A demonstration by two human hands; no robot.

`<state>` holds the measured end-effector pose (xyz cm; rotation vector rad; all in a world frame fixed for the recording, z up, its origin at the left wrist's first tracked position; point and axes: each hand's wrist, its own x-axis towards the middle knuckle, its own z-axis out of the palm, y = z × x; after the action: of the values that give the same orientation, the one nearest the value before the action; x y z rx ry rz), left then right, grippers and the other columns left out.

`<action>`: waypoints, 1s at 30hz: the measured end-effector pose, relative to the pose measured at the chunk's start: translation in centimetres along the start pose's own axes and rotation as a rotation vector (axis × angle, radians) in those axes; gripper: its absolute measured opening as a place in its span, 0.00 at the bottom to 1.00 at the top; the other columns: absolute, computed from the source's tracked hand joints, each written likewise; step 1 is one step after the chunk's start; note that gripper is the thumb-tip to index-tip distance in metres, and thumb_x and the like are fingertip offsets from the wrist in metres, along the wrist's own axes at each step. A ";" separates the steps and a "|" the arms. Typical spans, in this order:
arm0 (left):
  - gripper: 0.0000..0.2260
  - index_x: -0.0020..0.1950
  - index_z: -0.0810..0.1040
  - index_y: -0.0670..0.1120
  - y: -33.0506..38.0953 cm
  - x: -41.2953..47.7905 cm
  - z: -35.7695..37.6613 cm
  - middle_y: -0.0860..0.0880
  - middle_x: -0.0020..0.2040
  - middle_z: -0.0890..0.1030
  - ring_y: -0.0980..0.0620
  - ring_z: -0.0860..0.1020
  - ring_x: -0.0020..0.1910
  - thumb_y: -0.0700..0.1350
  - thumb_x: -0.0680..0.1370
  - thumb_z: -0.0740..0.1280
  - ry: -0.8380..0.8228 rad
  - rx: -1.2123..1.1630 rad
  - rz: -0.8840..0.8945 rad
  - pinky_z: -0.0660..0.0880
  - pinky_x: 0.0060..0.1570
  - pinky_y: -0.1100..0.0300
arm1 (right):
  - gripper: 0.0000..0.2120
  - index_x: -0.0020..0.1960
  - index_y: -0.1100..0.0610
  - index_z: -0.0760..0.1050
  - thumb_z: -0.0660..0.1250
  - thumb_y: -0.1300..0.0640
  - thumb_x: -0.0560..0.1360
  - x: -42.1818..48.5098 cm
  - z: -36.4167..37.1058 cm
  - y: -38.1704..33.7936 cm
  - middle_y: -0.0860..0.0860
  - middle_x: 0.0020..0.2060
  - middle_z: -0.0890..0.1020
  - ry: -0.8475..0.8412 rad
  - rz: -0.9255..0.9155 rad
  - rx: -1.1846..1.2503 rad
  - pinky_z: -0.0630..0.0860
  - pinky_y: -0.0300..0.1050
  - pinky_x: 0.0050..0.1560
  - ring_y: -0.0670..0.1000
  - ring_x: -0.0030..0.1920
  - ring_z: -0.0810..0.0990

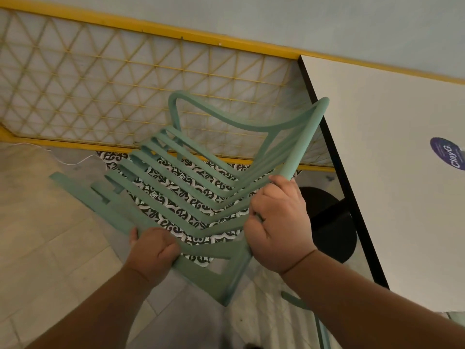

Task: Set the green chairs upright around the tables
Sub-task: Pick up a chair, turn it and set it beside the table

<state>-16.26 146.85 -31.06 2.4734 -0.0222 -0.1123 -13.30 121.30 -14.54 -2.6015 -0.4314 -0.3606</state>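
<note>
chair (305, 137) tilted mid-frame, table (390, 147) at 3 o'clock; left hand (153, 248) curls round frame edge at 7, right hand (279, 227) wraps side rail at 5. Likely light, stiff plastic; grip rails, not slats.

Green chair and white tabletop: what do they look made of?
The green chair: likely moulded plastic with a matte mint finish. Slats and frame look like one piece, with rounded edges and no visible grain or joints. The tabletop: probably laminate board, with a smooth matte white face and a thin black edge band; the core is not visible.
</note>
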 end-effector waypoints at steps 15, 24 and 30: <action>0.12 0.52 0.76 0.54 -5.1 -0.1 -2.6 0.56 0.51 0.76 0.56 0.73 0.53 0.51 0.72 0.58 0.053 -0.030 0.266 0.53 0.63 0.25 | 0.10 0.33 0.49 0.69 0.59 0.47 0.71 -2.5 0.6 -4.9 0.42 0.33 0.70 -0.086 0.075 -0.046 0.56 0.60 0.76 0.49 0.50 0.70; 0.12 0.48 0.78 0.63 -5.3 0.0 -3.8 0.63 0.47 0.79 0.61 0.73 0.52 0.56 0.71 0.57 -0.031 -0.081 0.169 0.48 0.70 0.44 | 0.12 0.34 0.50 0.70 0.58 0.45 0.72 -2.5 1.0 -5.5 0.44 0.35 0.71 -0.104 0.096 -0.043 0.51 0.59 0.78 0.52 0.52 0.71; 0.16 0.33 0.73 0.52 0.7 1.2 -8.2 0.51 0.39 0.76 0.53 0.75 0.46 0.60 0.70 0.54 -0.514 0.227 -0.143 0.67 0.60 0.49 | 0.15 0.37 0.50 0.74 0.58 0.43 0.75 -2.6 0.4 -4.9 0.43 0.37 0.73 -0.148 0.055 -0.036 0.51 0.59 0.79 0.50 0.54 0.70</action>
<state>-14.36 151.32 -24.28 2.5994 -0.0817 -0.8449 -17.43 124.99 -13.68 -2.6790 -0.4055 -0.1591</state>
